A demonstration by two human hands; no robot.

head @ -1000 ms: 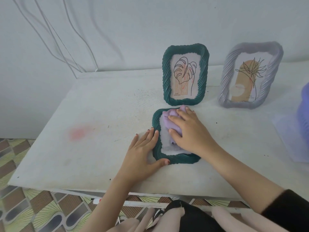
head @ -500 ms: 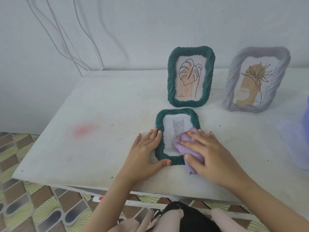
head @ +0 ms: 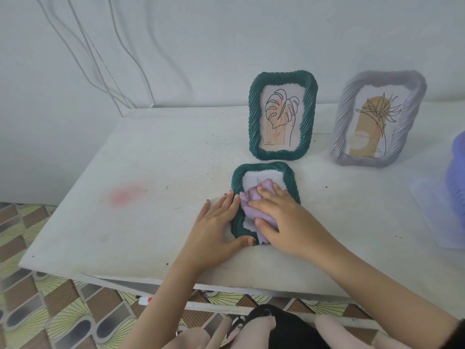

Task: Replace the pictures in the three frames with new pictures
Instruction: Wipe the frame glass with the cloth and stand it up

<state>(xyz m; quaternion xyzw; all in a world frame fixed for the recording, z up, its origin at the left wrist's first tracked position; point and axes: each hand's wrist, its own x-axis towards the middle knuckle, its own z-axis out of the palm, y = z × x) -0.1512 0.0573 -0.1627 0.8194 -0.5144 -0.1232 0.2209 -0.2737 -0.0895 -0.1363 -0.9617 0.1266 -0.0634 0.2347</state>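
Observation:
A small dark green frame (head: 261, 170) lies flat on the white table (head: 156, 187), face up, its picture mostly hidden. My right hand (head: 284, 220) presses a crumpled lilac cloth (head: 254, 200) onto the frame's glass. My left hand (head: 214, 227) lies flat on the table against the frame's left edge, thumb along its lower edge. Behind it a larger green frame (head: 283, 117) stands upright with a leaf line drawing. To its right a grey frame (head: 377, 119) stands upright with a plant drawing.
A purple object (head: 456, 177) sits on a clear plastic sheet (head: 432, 212) at the table's right edge. A pink stain (head: 125, 195) marks the table's left part. White cables (head: 100, 59) hang on the wall. Patterned floor (head: 37, 311) shows below the front edge.
My right hand has moved the cloth over the flat frame: from its top a second ago, down to its lower right, now back to its middle left. The left hand stays put.

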